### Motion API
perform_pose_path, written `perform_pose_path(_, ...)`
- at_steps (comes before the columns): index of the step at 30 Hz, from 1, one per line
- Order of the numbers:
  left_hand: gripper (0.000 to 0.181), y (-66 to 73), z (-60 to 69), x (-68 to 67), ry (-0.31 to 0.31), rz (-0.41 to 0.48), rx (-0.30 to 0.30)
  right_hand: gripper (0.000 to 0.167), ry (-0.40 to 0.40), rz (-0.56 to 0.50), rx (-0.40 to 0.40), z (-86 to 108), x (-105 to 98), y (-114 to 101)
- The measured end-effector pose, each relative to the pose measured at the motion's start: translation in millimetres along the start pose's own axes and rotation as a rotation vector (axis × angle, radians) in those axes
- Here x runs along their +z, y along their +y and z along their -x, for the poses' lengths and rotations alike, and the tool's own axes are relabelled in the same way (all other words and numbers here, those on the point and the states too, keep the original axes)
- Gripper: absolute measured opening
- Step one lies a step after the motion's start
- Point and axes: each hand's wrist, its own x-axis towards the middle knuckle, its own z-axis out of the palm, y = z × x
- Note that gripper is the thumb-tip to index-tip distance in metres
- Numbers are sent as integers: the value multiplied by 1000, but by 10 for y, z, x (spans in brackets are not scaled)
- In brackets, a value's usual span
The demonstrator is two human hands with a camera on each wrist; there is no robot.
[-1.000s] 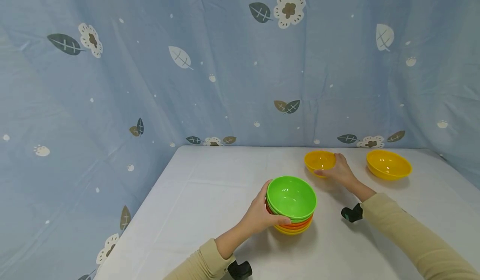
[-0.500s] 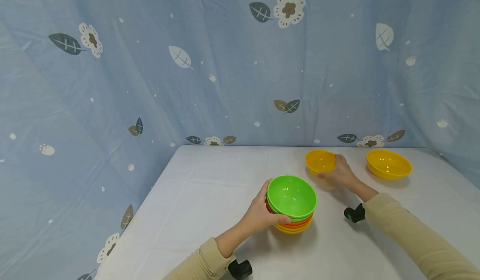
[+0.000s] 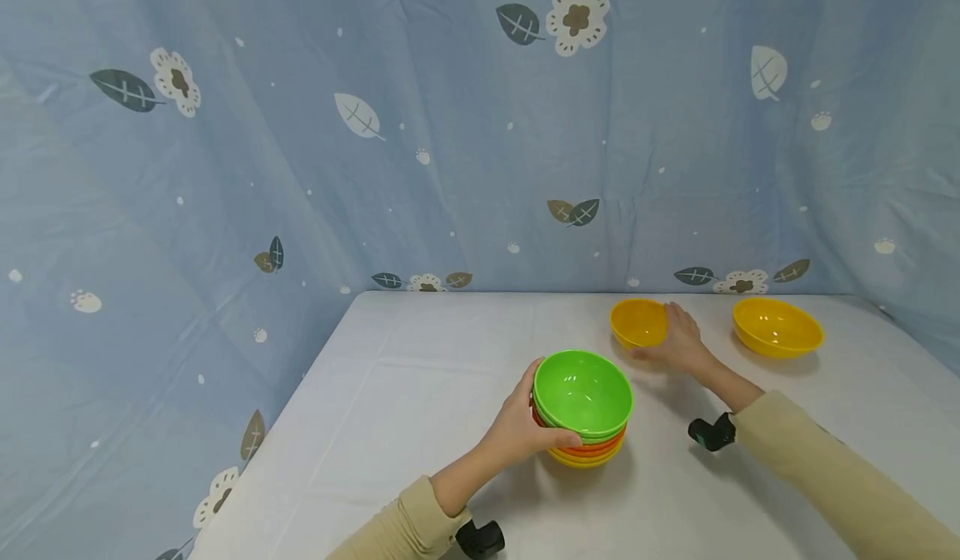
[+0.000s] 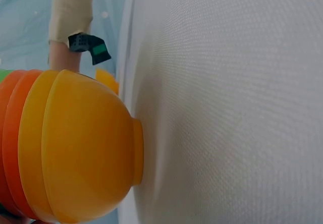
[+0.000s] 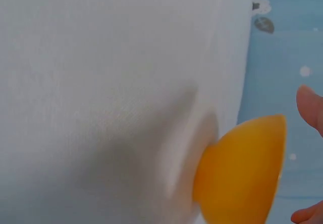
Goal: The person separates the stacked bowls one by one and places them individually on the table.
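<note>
With my left hand (image 3: 520, 428) I am gripping the stack of green, orange and yellow bowls (image 3: 582, 397), well in from the far edge of the white tabletop (image 3: 427, 393). My right hand (image 3: 678, 342) is holding nothing, its thumb and fingers parting beside the small yellow bowl (image 3: 636, 321), which is standing near that edge; a larger yellow bowl (image 3: 777, 328) is resting toward the far right corner.

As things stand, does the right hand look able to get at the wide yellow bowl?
Probably yes: the right hand is left of the wide yellow bowl with nothing seen standing between them, and the right wrist view shows its fingers apart from the small yellow bowl.
</note>
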Motion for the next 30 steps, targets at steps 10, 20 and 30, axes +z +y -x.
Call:
perform_pose_path(10, 103, 3, -5, -13, -6, 7, 11, 106, 1, -37, -97, 224, -73, -164)
perform_pose_path(20, 102, 9, -3, -20, -13, 16, 21, 110, -84, -96, -115, 495, -53, -252)
perform_pose_path(30, 102, 34, -2, -27, -15, 30, 9, 106, -154, -170, -148, 690, -29, -313)
